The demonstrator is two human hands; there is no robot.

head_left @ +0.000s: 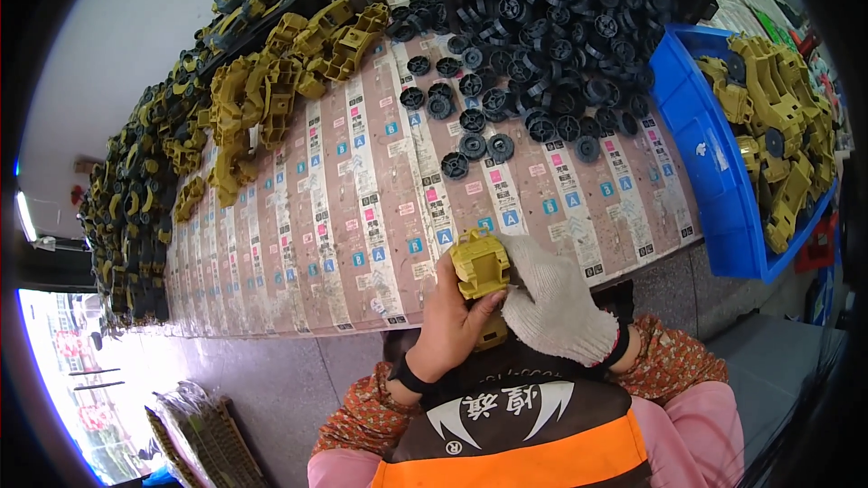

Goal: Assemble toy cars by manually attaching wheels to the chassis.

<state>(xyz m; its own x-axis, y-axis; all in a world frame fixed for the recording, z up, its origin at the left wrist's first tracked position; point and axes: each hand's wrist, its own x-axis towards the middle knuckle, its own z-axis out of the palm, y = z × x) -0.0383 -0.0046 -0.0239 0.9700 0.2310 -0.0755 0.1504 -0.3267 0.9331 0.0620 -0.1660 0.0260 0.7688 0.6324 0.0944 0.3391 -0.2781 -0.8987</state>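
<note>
Yellow plastic part [482,269], lower centre: gripped by bare left hand [449,323]; gloved right hand [556,303] half-curled alongside, hold unclear.

Grey floor [285,389] runs toward a bright opening, perhaps a doorway [68,370]

Harsh lower-left glare [72,380] (fisheye curvature)

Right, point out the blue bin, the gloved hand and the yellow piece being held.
Blue bin [721,206]: head view, on its side wall facing the table.
Gloved right hand [558,300]: head view, on the middle of the hand.
Yellow piece [484,271]: head view, on its hollow side.
</note>
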